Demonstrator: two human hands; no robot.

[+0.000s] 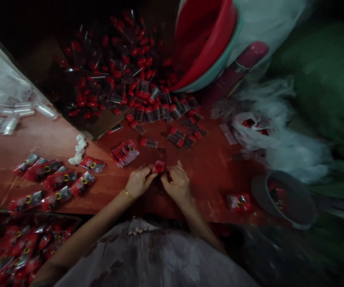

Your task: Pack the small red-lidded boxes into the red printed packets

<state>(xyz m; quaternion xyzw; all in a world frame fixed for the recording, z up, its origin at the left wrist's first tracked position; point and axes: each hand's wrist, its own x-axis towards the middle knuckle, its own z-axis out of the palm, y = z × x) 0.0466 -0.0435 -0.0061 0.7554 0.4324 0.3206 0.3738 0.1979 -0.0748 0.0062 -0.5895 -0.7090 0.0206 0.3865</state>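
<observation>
My left hand [139,181], with a gold bangle at the wrist, pinches a small red packet [159,166] over the table's front part. My right hand [176,181] is at the packet's right side, thumb and fingers drawn together; whether it grips the packet's edge is too small to tell. A stack of flat red packets [124,153] lies just beyond my left hand. Past the packet, a clear tube with a red cap [149,142] lies on its side, and several more such tubes [181,139] are grouped to its right.
Filled red packets [60,179] lie at left, above a box of packets [19,251]. Behind is a large heap of red-capped tubes [115,71]. A red basin [204,44] leans at the back; a grey tub [291,199] and plastic bags [297,151] are at right.
</observation>
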